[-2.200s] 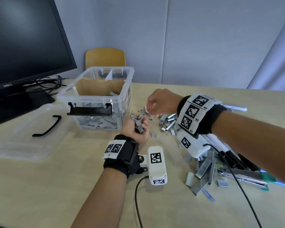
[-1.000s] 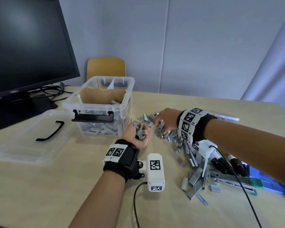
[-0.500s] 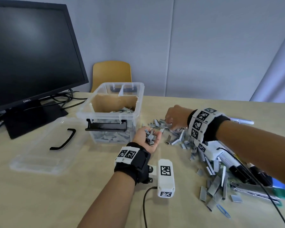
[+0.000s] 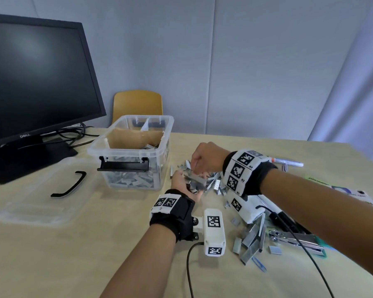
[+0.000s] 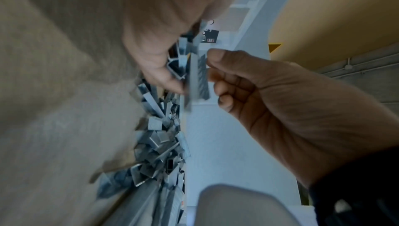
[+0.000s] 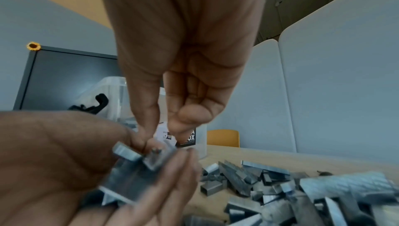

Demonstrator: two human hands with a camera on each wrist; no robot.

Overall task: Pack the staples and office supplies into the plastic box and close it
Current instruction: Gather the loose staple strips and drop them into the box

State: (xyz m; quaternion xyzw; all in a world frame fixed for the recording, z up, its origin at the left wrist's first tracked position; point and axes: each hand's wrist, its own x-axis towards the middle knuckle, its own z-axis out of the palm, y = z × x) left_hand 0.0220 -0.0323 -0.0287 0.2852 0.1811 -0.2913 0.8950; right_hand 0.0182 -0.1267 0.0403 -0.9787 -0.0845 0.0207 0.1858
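Near table edge: a blue paper clip point(image 4: 259, 264), loose staple strips point(image 4: 252, 239) and a metal stapler point(image 4: 297, 241) are lying on the table point(image 4: 52, 254), still unpacked.
Left hand: the left hand point(image 4: 184, 186) is lying palm-up and cupped, fingers curling around a small stack of staple strips point(image 6: 134, 176); it is sitting just right of the box, as it was half a second ago.
Right hand: the right hand point(image 4: 205, 158) is hovering over the left palm, thumb and forefinger pinching one strip point(image 5: 197, 76) and setting it onto the stack.
Change: half a second ago the right hand was down on the pile, picking; now it is above the left palm, delivering. The handful is growing strip by strip.
Staple pile: the staple pile point(image 6: 280, 183) is still spreading across the table right of the hands, touching neither of them.
Plastic box: the clear plastic box point(image 4: 129, 151) is standing open just left of the hands, its near compartment already partly filled with staples; a cardboard divider is closing off the rear.
Lid: the clear lid point(image 4: 47, 194) is lying flat left of the box, handle up.
Far right: a pen point(image 4: 289, 163) is lying beyond the right wrist.
Judgement: gathering is continuing; the left handful probably goes into the box next. Much remains; closing is far off.
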